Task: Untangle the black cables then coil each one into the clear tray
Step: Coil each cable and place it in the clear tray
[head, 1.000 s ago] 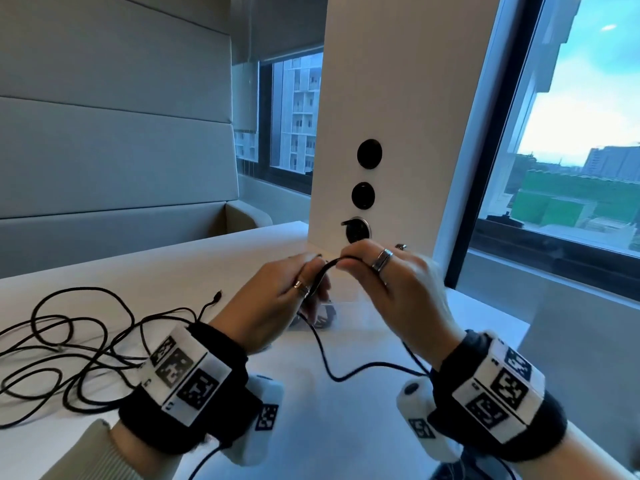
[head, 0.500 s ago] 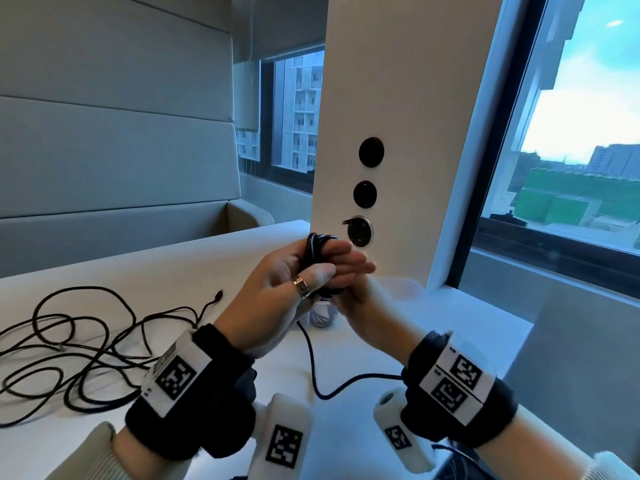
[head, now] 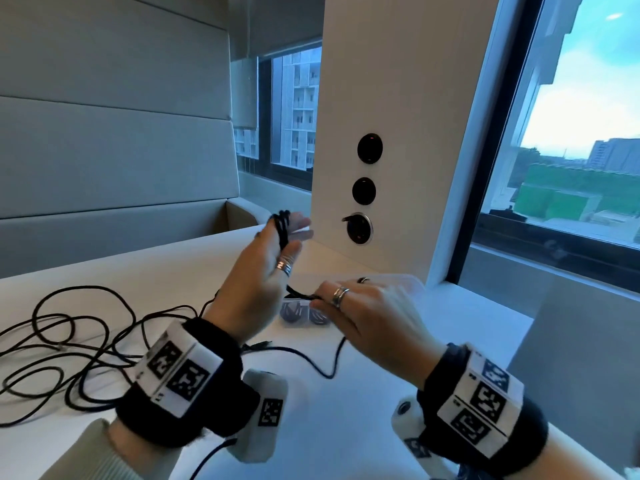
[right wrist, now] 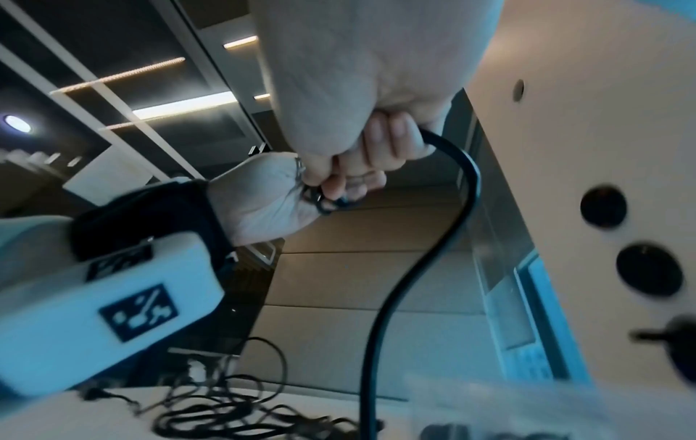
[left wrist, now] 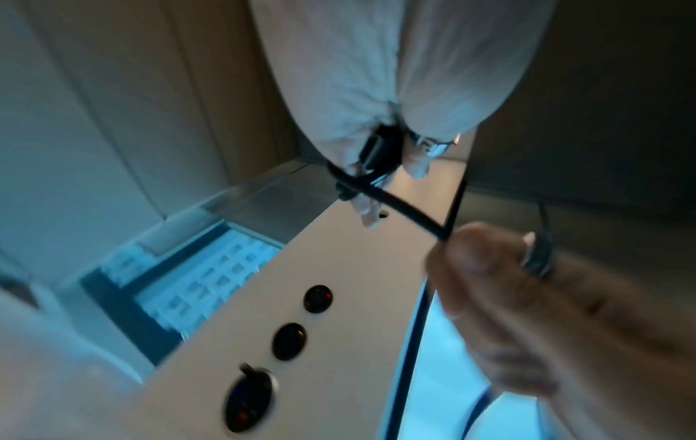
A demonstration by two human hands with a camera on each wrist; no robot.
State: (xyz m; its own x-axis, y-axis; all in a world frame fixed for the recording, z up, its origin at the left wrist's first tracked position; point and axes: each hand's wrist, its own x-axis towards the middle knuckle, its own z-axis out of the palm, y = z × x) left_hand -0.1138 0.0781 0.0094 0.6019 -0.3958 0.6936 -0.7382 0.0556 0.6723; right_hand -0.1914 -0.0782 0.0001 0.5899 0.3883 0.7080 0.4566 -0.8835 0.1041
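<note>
Above the tabletop (head: 363, 403), mid-coil on one black cable (head: 332, 362).
Your left hand (head: 258, 285) is raised with fingers mostly straight, cable turns (head: 282, 228) looped round them; your right hand (head: 360, 310) is closed in a pinch grip on the running length, just over the clear tray (head: 408, 284). Slack trails down across the tabletop; the remaining tangle (head: 65, 355) lies well apart on the left. Cable looks light, thin and limp, with some spring, so I'd expect loops to pop open once released. Grab the whole bundle across its turns, not a single strand.
</note>
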